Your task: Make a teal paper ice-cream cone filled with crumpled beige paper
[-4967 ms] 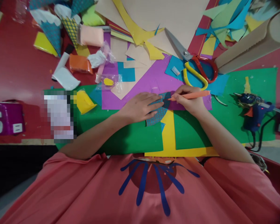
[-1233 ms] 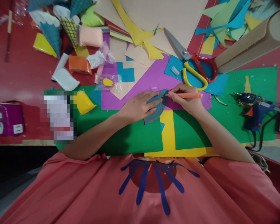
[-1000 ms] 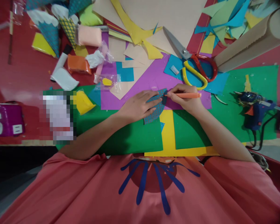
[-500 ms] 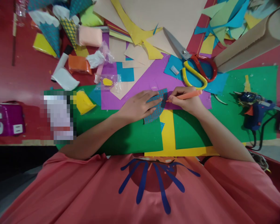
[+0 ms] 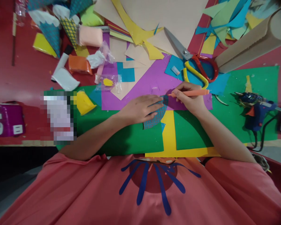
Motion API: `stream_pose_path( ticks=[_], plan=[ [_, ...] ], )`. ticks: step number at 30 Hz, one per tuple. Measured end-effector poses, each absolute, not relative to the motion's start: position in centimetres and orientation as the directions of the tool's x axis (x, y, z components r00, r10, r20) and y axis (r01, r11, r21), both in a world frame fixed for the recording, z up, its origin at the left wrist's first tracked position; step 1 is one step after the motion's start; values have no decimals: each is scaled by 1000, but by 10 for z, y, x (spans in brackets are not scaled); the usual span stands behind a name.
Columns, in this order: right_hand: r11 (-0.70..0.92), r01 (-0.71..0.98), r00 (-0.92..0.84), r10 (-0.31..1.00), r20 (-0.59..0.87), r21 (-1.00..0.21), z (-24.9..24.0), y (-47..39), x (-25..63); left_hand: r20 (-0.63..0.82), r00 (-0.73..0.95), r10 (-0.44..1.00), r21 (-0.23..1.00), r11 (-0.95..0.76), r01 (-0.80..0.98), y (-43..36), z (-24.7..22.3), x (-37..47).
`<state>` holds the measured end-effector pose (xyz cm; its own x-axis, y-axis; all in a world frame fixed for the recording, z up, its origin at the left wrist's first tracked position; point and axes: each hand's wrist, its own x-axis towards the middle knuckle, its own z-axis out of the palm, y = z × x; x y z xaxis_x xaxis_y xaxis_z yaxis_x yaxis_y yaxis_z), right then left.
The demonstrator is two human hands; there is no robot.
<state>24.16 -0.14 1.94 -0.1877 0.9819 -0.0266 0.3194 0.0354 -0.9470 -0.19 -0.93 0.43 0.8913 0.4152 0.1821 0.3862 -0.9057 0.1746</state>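
My left hand [image 5: 142,107] lies flat with its fingers stretched over a blue paper piece [image 5: 158,118] marked with a reddish grid, and covers part of it. The paper has a curved right edge. In my right hand [image 5: 189,97] is an orange marker [image 5: 198,92], pinched between thumb and fingers. Its tip is at the upper right corner of the paper, touching or very close. Under both hands are a purple sheet [image 5: 154,82] and a green sheet [image 5: 121,140], with a yellow strip [image 5: 169,131] below the paper.
Large scissors [image 5: 189,57] with red and yellow handles lie beyond my right hand. A blue glue gun [image 5: 255,115] rests at the right, near a paper roll [image 5: 250,43]. Paper cones [image 5: 48,32] and clay packs [image 5: 91,36] crowd the upper left.
The blue gridded paper has turned slightly and shifted down under my left hand. My right hand has moved a little up and right, and the marker now lies more level.
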Motion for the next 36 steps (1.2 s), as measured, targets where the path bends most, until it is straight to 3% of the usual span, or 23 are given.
stream_pose_path(
  ticks=[16, 29, 36],
  plan=[
    [114, 446, -228, 974, 11, -888, 18, -2, 241, 59, 890, 453, 291, -860, 419, -10, 9, 0],
    [138, 415, -250, 968, 33, -899, 17, -1, 241, 196, 882, 428, 205, -898, 390, -10, 4, -1],
    [129, 439, -237, 971, 24, -889, 15, -2, 241, 129, 892, 434, 258, -883, 392, -10, 5, -1]
  ],
)
